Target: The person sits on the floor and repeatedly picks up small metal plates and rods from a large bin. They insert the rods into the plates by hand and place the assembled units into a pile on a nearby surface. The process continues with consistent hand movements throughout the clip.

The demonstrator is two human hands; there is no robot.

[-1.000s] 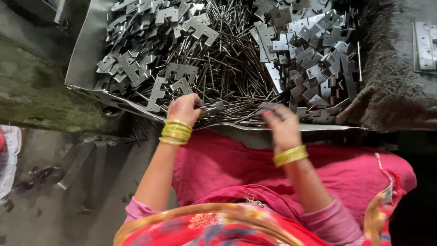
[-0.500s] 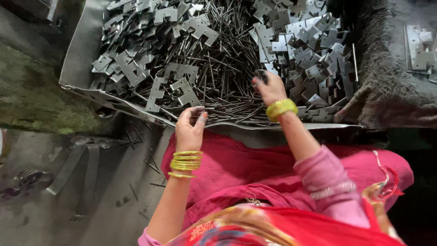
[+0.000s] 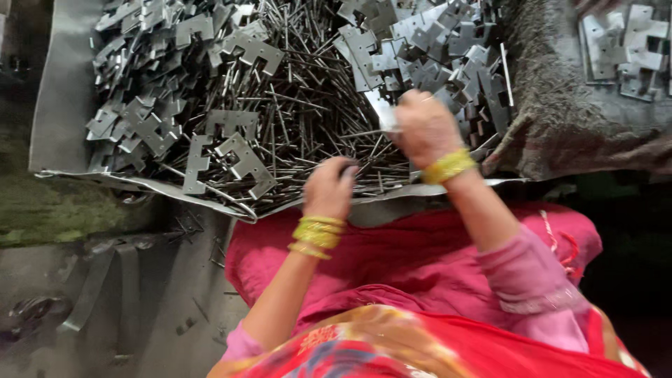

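Before you lies a grey sheet-metal tray (image 3: pixel 56 105), its near edge bent and overhanging your pink lap (image 3: pixel 420 259). It carries a heap of notched hinge plates (image 3: pixel 154 119) on the left and a second heap (image 3: pixel 434 56) on the right. Between them is a tangled pile of thin steel pins (image 3: pixel 301 112). To the right, a brown cloth (image 3: pixel 560 119) bears a few more plates (image 3: pixel 623 49), well apart from the tray.

Your right hand (image 3: pixel 423 129) is raised over the right heap, its grip clenched on a single flat plate (image 3: pixel 383 112) that sticks out to the left of your knuckles. The motion blur hides how squarely you hold it. Your left hand (image 3: pixel 329 185) sits low at the tray's near edge with fingertips curled into the pins. I cannot tell whether its grip has closed on one or only rests among them.

As I judge it, you are at the picking stage: one plate is in hand, and a pin is being sought.

A next move would call for singling one pin out of the tangle without dragging its neighbours over the edge. It would also call for turning the plate so its curled knuckle faces the pin.
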